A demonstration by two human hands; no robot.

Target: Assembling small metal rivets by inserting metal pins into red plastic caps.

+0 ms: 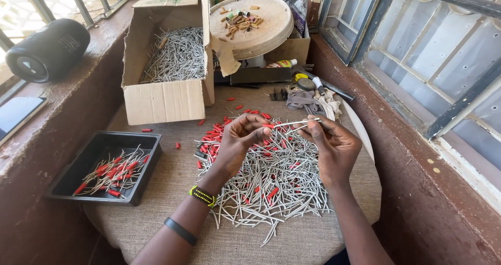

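My left hand (240, 139) pinches a small red sleeve (268, 125) at its fingertips. My right hand (334, 145) grips a thin grey wire piece (295, 123) that points left toward the red sleeve; the two meet between the hands. Both hands hover over a wide pile of grey wire pieces (276, 186) on the cloth-covered table (156, 228). Loose red sleeves (214, 134) lie scattered at the pile's far left side.
A black tray (83, 163) at the left holds grey wires fitted with red sleeves. A cardboard box (164, 100) of grey wires stands behind. A round beige lid (271, 35), a black speaker (49, 51), a phone (15, 116) and small tools (308, 87) sit around.
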